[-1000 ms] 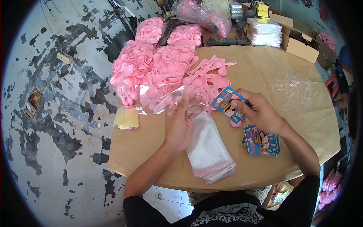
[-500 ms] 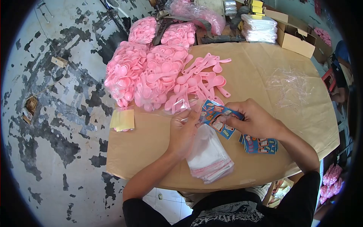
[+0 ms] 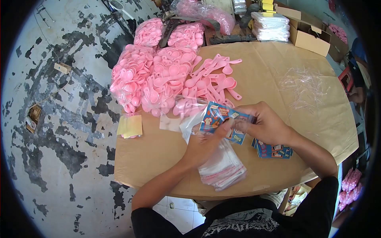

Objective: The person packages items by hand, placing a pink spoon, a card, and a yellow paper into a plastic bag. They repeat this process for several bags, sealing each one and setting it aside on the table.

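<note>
A blue printed card [image 3: 212,117] is held up between both hands, with a clear plastic bag [image 3: 191,124] around or against its left part. My left hand [image 3: 204,147] pinches the card and bag, thumb on top. The fingers of my right hand [image 3: 265,123] are closed on the card's right end. Under my left hand lies a stack of clear bags [image 3: 224,168] with pinkish edges. More blue cards [image 3: 274,151] lie in a pile below my right hand. Loose pink spoons [image 3: 214,81] are spread just beyond the hands.
Bagged pink spoons [image 3: 131,75] fill the table's far left. A yellow card [image 3: 130,126] lies near the left edge. Thin clear strips [image 3: 303,89] are scattered at right. Behind stand a stack of clear packets [image 3: 270,27] and an open cardboard box [image 3: 311,39]. Part of another person [image 3: 359,83] shows at far right.
The clear bag now spreads out to the left of the card and over its left part. My left hand has shifted slightly right and down, its thumb now over the card.
</note>
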`<state>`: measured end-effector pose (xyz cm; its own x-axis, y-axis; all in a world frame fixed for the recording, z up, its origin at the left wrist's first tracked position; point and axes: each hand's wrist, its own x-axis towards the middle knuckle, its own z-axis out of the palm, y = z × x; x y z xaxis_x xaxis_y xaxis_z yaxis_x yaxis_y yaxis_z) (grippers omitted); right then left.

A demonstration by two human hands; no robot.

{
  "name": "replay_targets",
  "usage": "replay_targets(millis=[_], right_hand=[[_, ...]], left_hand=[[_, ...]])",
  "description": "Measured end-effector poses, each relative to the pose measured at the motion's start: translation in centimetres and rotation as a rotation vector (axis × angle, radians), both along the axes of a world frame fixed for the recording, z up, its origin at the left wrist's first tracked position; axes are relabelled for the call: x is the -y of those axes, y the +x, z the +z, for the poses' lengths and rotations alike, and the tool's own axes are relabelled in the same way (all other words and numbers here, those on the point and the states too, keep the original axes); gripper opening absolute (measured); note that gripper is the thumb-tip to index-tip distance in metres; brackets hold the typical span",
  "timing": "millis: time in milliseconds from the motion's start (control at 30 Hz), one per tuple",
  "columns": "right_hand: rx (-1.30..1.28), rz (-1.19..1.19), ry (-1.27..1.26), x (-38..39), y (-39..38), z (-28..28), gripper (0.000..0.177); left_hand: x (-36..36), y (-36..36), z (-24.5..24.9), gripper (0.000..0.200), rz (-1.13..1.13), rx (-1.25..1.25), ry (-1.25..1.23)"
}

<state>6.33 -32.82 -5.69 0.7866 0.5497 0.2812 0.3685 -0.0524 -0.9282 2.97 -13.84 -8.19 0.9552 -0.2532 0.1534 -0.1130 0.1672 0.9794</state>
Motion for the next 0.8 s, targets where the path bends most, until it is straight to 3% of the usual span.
replay_targets(millis=[100, 167, 200, 267, 367, 500, 633, 733, 800], right_hand=[[-0.087, -0.013, -0.004, -0.1, -0.2, 0.0, 0.020], [-0.184, -0.068, -0.055, -0.1, -0.4, -0.1, 0.020], [-0.166, -0.044, 0.038, -0.3, -0.4, 0.0, 0.020], [-0.128, 0.005, 0.221, -1.2, -0.6, 0.4, 0.020], [-0.065, -0.031, 0.170, -1.2, -0.7, -0.4, 0.020], [-0.195, -0.020, 0.086, -1.2, -1.7, 0.3, 0.013], [-0.213, 0.038, 0.156, -1.7, -1.3, -1.6, 0.008], [-0.172, 0.121, 0.047, 0.1, -0.3, -0.9, 0.006], [0.099, 0.088, -0.201, 1.3, 2.4, 0.3, 0.015]], left_hand=[[0.9, 0.2, 1.4, 0.028, 0.012, -0.141, -0.488], [-1.1, 0.8, 0.2, 0.038, -0.017, -0.070, -0.488], [-1.9, 1.2, -0.2, 0.043, -0.034, -0.035, -0.488], [-2.2, 1.3, -0.8, 0.044, -0.060, -0.008, -0.442], [-0.6, 0.3, -0.1, 0.048, -0.094, 0.129, -0.321], [-0.1, -0.7, -0.4, 0.059, -0.171, 0.246, -0.224], [-1.8, -0.9, 0.7, 0.053, -0.264, -0.071, 0.121], [-2.2, -0.7, -0.5, 0.048, -0.113, 0.053, -0.387], [-4.1, 1.8, -1.8, 0.051, 0.106, -0.002, -0.534]])
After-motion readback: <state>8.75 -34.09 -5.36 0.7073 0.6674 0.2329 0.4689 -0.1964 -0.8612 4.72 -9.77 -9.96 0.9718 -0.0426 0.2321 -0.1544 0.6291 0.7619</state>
